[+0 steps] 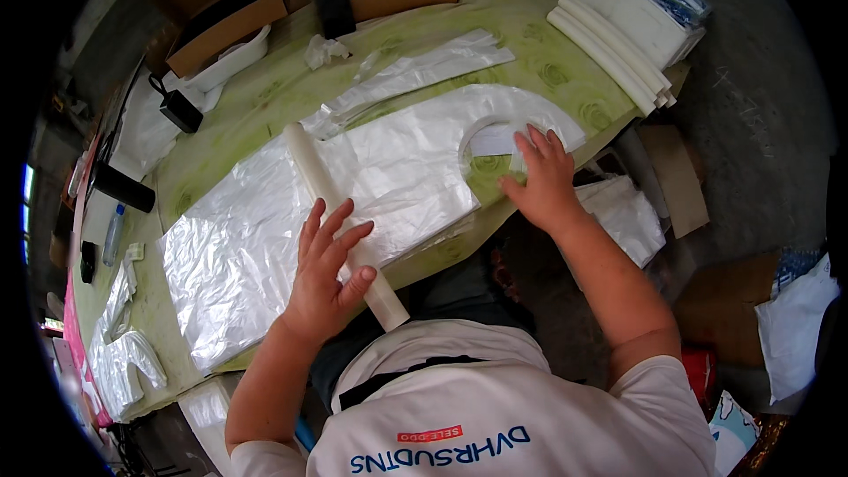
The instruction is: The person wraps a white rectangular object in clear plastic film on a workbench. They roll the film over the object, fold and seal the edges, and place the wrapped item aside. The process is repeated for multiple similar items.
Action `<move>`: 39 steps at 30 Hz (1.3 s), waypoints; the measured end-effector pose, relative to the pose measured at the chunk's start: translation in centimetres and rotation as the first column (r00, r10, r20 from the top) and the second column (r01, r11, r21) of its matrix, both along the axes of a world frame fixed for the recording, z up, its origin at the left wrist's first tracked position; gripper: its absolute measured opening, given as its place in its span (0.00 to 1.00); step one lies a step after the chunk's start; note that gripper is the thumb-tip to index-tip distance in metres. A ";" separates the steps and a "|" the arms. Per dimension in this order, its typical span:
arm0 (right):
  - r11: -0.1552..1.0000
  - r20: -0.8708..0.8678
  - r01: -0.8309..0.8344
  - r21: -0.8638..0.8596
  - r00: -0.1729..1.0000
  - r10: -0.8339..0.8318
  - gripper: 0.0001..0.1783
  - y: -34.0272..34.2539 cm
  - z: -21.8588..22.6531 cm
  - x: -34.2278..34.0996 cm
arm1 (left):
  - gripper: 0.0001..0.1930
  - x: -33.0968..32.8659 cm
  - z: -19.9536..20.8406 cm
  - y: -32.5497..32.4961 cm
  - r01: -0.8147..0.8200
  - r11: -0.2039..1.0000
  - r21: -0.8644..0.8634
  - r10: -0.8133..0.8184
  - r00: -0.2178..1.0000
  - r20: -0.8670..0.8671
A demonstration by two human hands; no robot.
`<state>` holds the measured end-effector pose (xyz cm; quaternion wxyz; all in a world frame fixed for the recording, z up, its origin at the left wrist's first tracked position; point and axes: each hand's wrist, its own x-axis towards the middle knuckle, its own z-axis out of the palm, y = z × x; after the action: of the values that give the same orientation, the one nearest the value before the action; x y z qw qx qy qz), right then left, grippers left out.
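We've got the pale roll lying across the clear plastic film on the desk. Its long axis is diagonal: far end up and left, near end down and right, past the desk edge and close to the shirt.

Left hand is the nearer one by a lot. The roll passes right by its fingers: the far length shows ahead of them, the near length shows to the right of the thumb. So from the left palm, we'd call the roll forward and to the right, crossing beneath the fingertips. Those fingers are spread wide and don't wrap the roll. We can't tell from this angle whether the tips press on it or sit just above it.

Right hand is well apart from the roll, off to its right. It's at the right side of the curved notch in the film, a white card just left of its fingertips. Thumb and forefinger stand apart, with no clear grip; some film sits close to the tips, but we can't confirm contact.

Key relation as we read it: roll axis slants across the left fingers, so the left hand has the short reach; the right would have to cross the film between notch and roll.
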<state>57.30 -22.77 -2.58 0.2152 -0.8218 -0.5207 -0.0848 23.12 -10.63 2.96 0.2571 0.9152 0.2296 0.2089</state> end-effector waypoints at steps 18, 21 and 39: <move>0.900 -0.713 0.052 0.432 0.632 0.305 0.34 0.5 6.9 4.3 | 0.28 9.1 1.2 -1.1 -0.026 0.973 -0.228 -0.021 0.979 -0.201; 0.834 -0.543 -0.162 0.528 0.690 0.478 0.33 -0.1 9.3 0.3 | 0.27 10.0 1.3 -0.5 0.055 0.726 -0.686 0.091 0.980 0.176; 0.762 -0.686 -0.121 0.636 0.362 0.630 0.17 0.3 1.3 -5.0 | 0.10 -18.0 4.5 10.4 0.231 0.470 -0.852 0.697 0.494 0.519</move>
<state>52.27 -22.46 -1.25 0.6607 -0.5122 -0.4746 0.2754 5.16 -0.20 7.50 0.7051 0.3904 0.2929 0.5144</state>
